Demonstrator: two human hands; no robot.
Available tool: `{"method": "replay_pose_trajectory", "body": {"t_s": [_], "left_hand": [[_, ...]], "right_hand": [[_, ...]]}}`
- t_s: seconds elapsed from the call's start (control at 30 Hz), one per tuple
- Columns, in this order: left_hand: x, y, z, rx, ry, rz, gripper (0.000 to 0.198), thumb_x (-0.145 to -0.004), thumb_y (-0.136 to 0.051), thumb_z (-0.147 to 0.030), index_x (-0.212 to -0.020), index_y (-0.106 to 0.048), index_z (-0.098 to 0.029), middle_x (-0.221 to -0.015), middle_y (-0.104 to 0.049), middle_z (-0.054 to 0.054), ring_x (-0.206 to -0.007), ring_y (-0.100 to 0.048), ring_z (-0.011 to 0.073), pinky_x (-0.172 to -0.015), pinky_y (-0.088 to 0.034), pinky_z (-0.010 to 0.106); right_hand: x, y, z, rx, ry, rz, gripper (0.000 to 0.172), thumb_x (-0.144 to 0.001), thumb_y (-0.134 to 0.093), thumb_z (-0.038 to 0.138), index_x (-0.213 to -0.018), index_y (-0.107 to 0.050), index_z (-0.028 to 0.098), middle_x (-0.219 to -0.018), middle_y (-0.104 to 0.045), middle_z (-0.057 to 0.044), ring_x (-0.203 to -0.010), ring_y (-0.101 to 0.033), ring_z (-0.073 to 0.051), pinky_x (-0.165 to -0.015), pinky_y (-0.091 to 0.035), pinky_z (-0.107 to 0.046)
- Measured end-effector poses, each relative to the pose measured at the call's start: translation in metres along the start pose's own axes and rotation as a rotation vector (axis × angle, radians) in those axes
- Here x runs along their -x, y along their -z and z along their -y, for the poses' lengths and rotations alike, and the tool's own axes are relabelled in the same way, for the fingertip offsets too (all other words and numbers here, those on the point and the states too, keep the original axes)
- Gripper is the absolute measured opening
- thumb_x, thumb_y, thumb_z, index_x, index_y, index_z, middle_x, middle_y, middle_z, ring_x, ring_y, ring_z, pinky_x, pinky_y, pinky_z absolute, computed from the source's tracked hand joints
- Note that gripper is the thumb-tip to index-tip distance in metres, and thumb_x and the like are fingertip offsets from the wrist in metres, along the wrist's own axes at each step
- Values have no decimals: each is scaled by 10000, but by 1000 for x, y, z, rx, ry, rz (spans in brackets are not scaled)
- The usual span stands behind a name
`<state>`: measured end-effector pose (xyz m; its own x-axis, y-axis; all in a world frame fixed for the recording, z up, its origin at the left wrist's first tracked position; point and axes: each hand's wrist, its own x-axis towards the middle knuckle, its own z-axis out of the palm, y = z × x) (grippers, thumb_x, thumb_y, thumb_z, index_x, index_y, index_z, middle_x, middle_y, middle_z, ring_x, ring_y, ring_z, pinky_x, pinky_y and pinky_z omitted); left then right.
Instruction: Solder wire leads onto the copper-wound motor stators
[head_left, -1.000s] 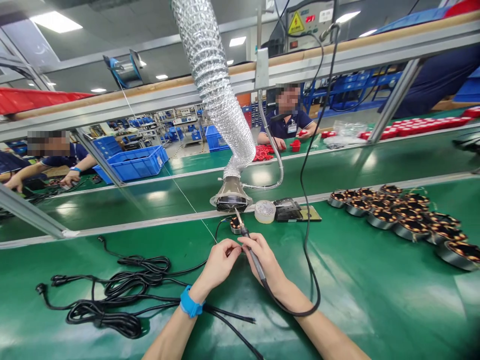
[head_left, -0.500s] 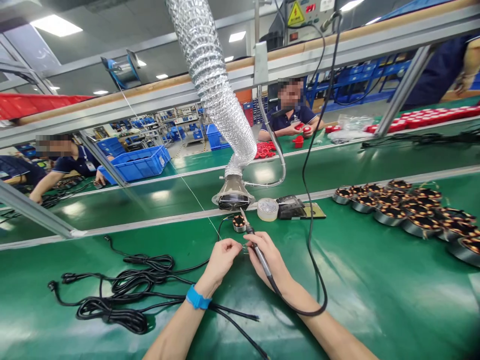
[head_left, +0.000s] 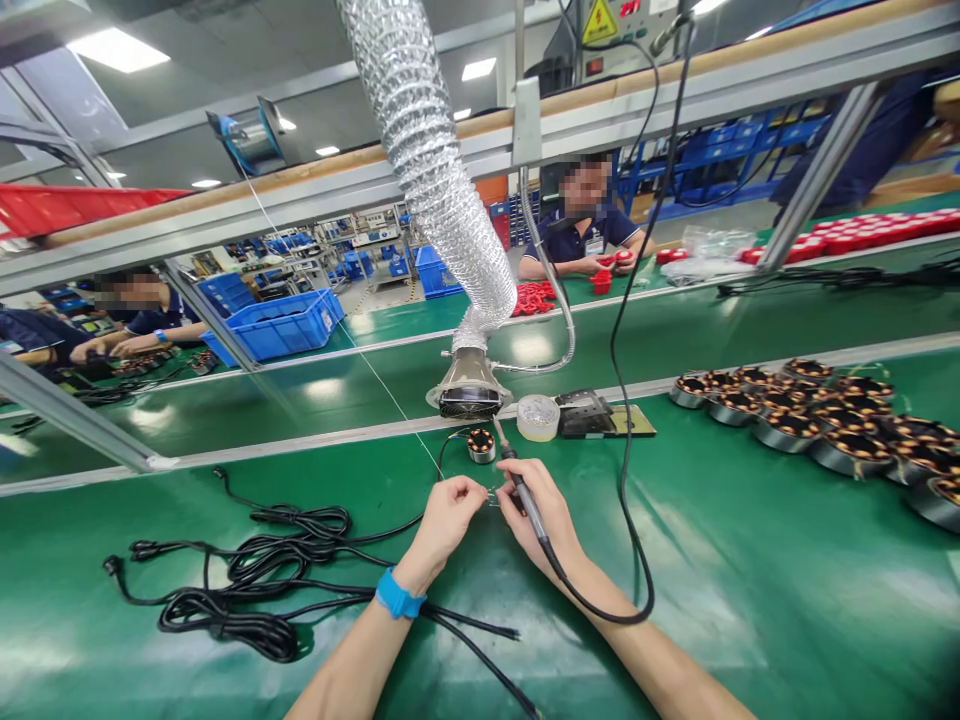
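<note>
My right hand (head_left: 541, 508) is closed around a soldering iron (head_left: 531, 500), its tip pointing up and away, close to a copper-wound motor stator (head_left: 481, 445). The fingertips of my left hand (head_left: 450, 515) are pinched together. A thin pale wire (head_left: 401, 408) runs down from a spool (head_left: 251, 140) to this hand. Fine wire ends (head_left: 493, 496) show in the small gap between both hands; which fingers grip them is hard to make out. A black cable (head_left: 375, 540) passes behind my left hand, and a dark lead reaches the stator.
Coiled black cables (head_left: 277, 560) lie left on the green bench (head_left: 720, 560). Several stators (head_left: 795, 430) stand right. An extraction hood (head_left: 469, 385) hangs behind the hands, beside a round tub (head_left: 538, 415) and a black iron stand (head_left: 585, 412). Co-workers sit across the bench.
The iron's tip has shifted slightly right, away from the stator. My left hand keeps its pinch. At the far left, a co-worker's arms have drawn in.
</note>
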<state>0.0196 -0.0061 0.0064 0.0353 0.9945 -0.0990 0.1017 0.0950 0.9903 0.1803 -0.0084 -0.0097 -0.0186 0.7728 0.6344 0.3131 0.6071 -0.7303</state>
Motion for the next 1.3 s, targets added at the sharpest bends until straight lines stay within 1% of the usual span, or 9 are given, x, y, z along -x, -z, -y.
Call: {"method": "replay_pose_trajectory", "body": {"t_s": [0.17,0.3,0.4,0.47,0.6,0.87,1.03,1.1,1.3], "left_hand": [[3,0,-3,-25,-31,12,289,-745,-721,-420,-689,-683,-140,-673,-586,-4,-565,-380,89,-533,-282,233],[4,-1,-4,-17,-20,10,281,-742,-737,-406,-683,-677,-138,-643,-557,-14,-543,-358,79,-521,-280,228],[5,-3,-4,5,0,8,282,-746,-740,-402,-672,-663,-141,-614,-521,-27,-531,-343,73,-515,-272,223],[5,-3,-5,12,11,8,296,-744,-743,-411,-653,-649,-145,-600,-501,-33,-529,-337,72,-513,-263,222],[5,-4,-7,3,25,5,302,-747,-748,-412,-652,-644,-145,-598,-482,-41,-512,-302,62,-505,-233,228],[5,-4,-8,-4,33,-1,281,-743,-726,-408,-684,-662,-140,-611,-489,-39,-505,-282,57,-495,-205,228],[5,-4,-8,-8,21,-4,291,-743,-735,-422,-680,-670,-145,-610,-504,-37,-519,-316,69,-506,-245,225],[5,-4,-8,-7,17,-2,306,-743,-741,-437,-676,-670,-148,-606,-504,-36,-529,-335,76,-511,-256,225],[4,-4,-8,14,16,13,321,-740,-740,-445,-657,-639,-152,-603,-486,-41,-518,-304,67,-502,-236,226]], "right_hand": [[-1,4,7,5,30,-29,341,-907,-598,112,-1194,-678,278,-982,-654,-29,-800,-707,-175,-763,-633,-306],[-3,13,16,50,25,-155,221,-961,-616,202,-1151,-717,256,-949,-739,-30,-790,-741,-181,-729,-630,-293],[-1,22,22,104,42,-273,122,-972,-613,224,-967,-735,234,-858,-786,-16,-713,-758,-176,-675,-616,-279],[2,27,25,127,108,-309,203,-974,-579,208,-816,-706,229,-729,-767,3,-621,-739,-169,-602,-587,-270],[7,33,31,108,210,-296,279,-954,-527,162,-725,-667,235,-614,-713,25,-523,-688,-160,-539,-551,-281],[4,31,35,84,197,-258,288,-937,-525,169,-695,-667,236,-582,-699,14,-490,-672,-175,-509,-539,-299],[4,31,35,71,202,-259,297,-945,-524,173,-689,-664,228,-588,-699,17,-504,-673,-160,-521,-532,-277],[5,30,32,52,173,-259,295,-952,-528,189,-695,-668,228,-596,-700,20,-513,-673,-158,-527,-528,-277],[14,27,17,-51,-20,-309,316,-993,-518,268,-737,-698,224,-647,-708,-9,-580,-697,-186,-514,-495,-299]]}}
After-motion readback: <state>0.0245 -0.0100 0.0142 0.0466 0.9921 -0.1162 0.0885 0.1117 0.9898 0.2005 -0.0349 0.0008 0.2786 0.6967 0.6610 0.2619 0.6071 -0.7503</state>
